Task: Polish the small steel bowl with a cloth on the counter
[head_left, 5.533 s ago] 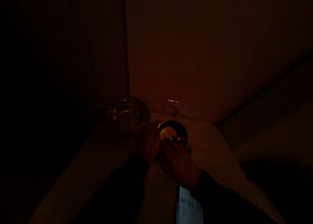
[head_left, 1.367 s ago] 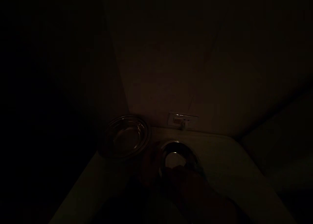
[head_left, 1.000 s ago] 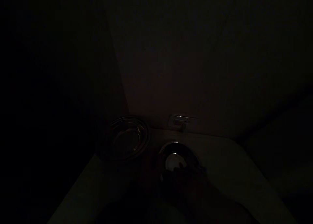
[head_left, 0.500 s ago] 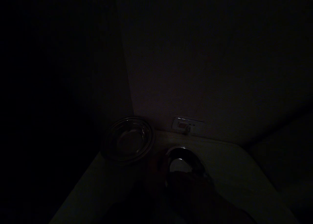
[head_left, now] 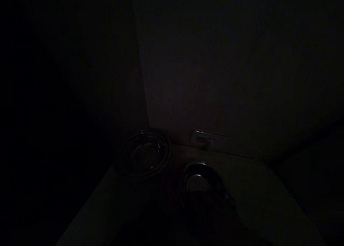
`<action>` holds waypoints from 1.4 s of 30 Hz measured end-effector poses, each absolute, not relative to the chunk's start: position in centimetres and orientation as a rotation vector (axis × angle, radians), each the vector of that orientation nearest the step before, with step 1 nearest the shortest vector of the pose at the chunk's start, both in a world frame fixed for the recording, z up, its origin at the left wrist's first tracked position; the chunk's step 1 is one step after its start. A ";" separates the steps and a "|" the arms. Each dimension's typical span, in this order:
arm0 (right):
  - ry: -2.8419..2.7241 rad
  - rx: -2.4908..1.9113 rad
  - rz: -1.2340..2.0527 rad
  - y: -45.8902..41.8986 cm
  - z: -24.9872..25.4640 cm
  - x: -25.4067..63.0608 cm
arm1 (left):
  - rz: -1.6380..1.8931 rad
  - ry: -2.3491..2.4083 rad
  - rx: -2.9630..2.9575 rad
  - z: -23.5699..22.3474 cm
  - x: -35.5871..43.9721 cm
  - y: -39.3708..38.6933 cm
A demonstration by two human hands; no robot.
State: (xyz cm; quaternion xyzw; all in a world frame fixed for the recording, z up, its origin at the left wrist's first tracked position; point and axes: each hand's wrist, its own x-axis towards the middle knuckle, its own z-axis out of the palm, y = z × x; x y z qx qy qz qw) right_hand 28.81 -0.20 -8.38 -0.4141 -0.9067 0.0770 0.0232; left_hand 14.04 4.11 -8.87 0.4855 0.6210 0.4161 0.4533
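Observation:
The scene is almost black. A small shiny metal bowl stands on a pale table near a wall corner. My left hand lies against the bowl's left side. My right hand reaches over its near rim. Both are dim dark shapes and their fingers cannot be made out. Whatever lies in the bowl is hidden in the dark.
A larger glass bowl stands at the table's back left, next to the wall corner. A wall socket plate sits just above the table's far edge. Dark bedding lies off to the right.
The light has faded a great deal since the earliest frame. The view has shifted slightly, and both hands stay at the small metal bowl.

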 end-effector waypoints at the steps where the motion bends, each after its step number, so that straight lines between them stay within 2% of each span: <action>1: -2.813 -1.282 0.194 -0.3 -8.3 28.5 | 1.035 1.519 1.218 -8.8 13.9 4.1; 11: -2.811 -1.218 0.169 0.2 -7.3 31.1 | 0.964 1.589 1.134 -8.1 13.7 4.3; 24: -2.788 -1.335 0.495 0.4 -6.4 29.6 | 1.007 1.483 1.152 -7.7 14.3 4.8; 35: -2.777 -1.433 0.405 -0.3 -7.2 29.8 | 0.874 1.484 1.157 -7.0 13.8 5.2; 42: -2.694 -1.433 0.305 -0.6 -8.9 28.2 | 0.954 1.504 1.220 -8.5 13.7 5.1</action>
